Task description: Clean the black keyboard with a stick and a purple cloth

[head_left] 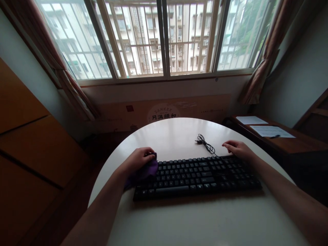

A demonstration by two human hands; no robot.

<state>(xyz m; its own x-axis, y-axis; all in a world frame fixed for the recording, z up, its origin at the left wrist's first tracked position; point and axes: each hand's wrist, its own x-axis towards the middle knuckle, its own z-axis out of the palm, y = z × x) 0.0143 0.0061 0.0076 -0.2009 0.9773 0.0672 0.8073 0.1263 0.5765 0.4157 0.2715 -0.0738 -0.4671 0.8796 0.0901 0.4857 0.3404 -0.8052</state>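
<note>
A black keyboard (197, 176) lies across the middle of a round white table (179, 222). My left hand (139, 160) is closed on a purple cloth (148, 169) and presses it on the keyboard's left end. My right hand (239, 149) rests on the far right corner of the keyboard, fingers stretched out and pointing left. The keyboard's black cable (205, 143) lies bunched on the table just behind the keys.
A brown side desk (287, 143) at the right carries two sheets of paper (271, 131) and a pen. Behind the table stands a cardboard panel (164, 112) under a barred window. Wooden cabinets (30, 150) line the left side.
</note>
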